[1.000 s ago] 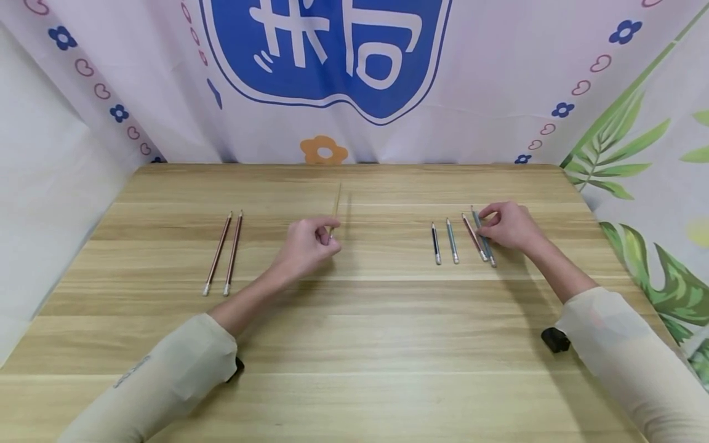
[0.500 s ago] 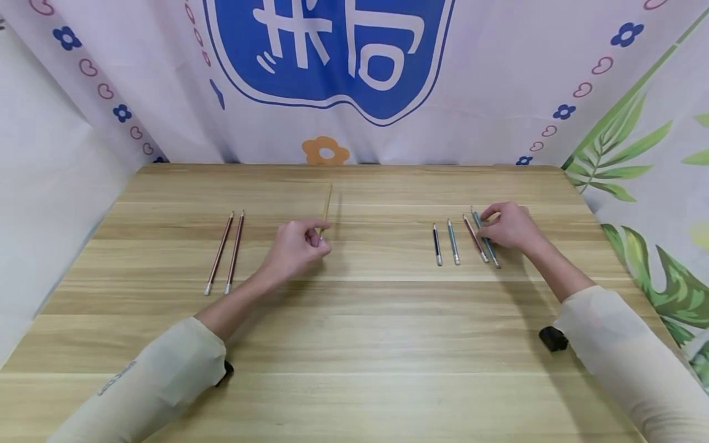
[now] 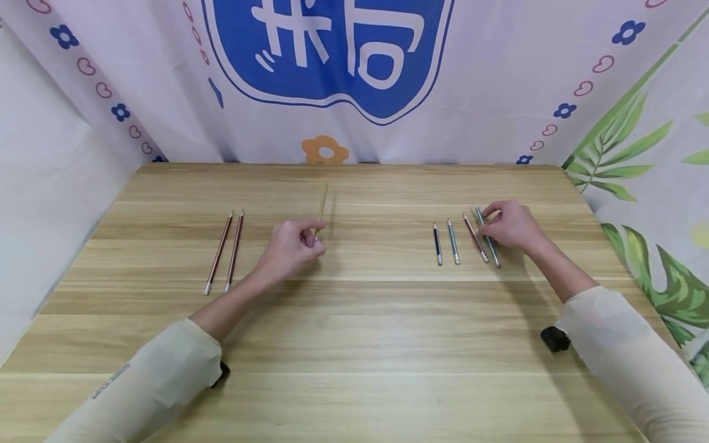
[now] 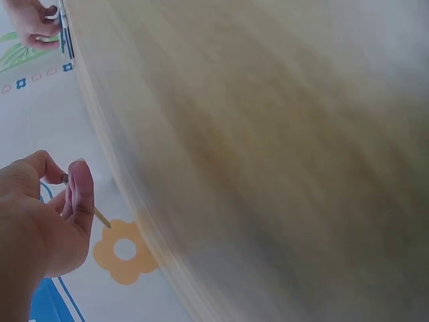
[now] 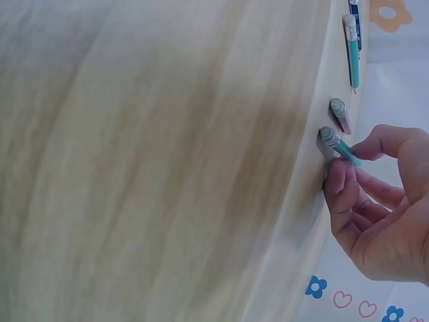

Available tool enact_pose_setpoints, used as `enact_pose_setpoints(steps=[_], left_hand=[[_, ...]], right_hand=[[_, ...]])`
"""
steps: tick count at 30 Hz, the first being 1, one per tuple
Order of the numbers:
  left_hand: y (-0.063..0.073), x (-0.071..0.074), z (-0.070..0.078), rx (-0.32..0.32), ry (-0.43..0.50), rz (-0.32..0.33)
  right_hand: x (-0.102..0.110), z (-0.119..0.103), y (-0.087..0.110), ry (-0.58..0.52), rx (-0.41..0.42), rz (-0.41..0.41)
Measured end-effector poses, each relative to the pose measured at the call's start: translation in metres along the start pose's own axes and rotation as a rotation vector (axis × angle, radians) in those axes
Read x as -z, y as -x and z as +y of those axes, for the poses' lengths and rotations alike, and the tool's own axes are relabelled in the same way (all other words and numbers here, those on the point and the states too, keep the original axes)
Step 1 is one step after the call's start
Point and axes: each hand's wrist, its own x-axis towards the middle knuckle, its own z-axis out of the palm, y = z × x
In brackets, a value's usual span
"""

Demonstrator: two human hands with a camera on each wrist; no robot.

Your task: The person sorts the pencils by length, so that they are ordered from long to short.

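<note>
In the head view my left hand (image 3: 290, 246) pinches a thin yellow pencil (image 3: 323, 202) near its eraser end. The pencil points toward the back of the table, and its shadow falls to its right. At the right, my right hand (image 3: 509, 225) pinches a teal pencil (image 3: 492, 248) between thumb and finger. The right wrist view shows the silver eraser end of this teal pencil (image 5: 329, 135) sticking out from the fingers. Close on its left lies a reddish pencil (image 3: 475, 237). Further left are a second teal pencil (image 3: 453, 242) and a short dark blue pencil (image 3: 437, 243).
Two long dark red pencils, an outer one (image 3: 219, 253) and an inner one (image 3: 235, 251), lie side by side at the left of the wooden table (image 3: 354, 344). A printed curtain (image 3: 476, 92) hangs behind the back edge.
My left hand has moved left with the yellow pencil. The right hand stays nearly in place, and the teal pencil in it has shifted slightly to the right.
</note>
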Motion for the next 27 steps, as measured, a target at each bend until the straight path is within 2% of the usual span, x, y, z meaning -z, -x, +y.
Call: enact_pose_setpoints(steps=[6, 15, 27], left_hand=[[0.002, 0.002, 0.000, 0.018, -0.013, -0.012], [0.004, 0.009, 0.001, 0.028, -0.032, -0.022], [0.015, 0.023, -0.012, 0.030, -0.067, -0.022]], right_hand=[[0.004, -0.004, 0.001, -0.026, -0.004, -0.023], [0.005, -0.015, 0.004, -0.004, 0.009, -0.005], [-0.001, -0.034, 0.005, -0.048, 0.061, 0.006]])
